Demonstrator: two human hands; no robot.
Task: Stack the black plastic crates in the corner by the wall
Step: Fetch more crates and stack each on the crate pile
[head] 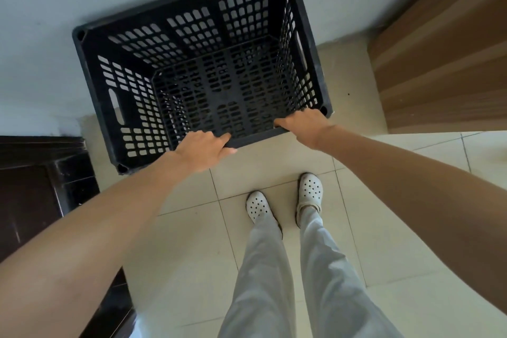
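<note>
A black plastic crate [175, 8] with slotted walls and floor stands open side up against the pale wall [55, 8]. Its far rim touches the wall. My left hand [204, 149] grips the near rim left of the middle, fingers curled over the edge. My right hand [304, 125] grips the same rim close to the near right corner. The crate is empty. I cannot tell whether another crate lies under it.
A dark wooden door or cabinet [35, 200] stands at the left. A brown panelled piece of furniture [444, 57] stands at the right. Beige floor tiles [192, 255] lie below, with my legs and white clogs [285, 200] just behind the crate.
</note>
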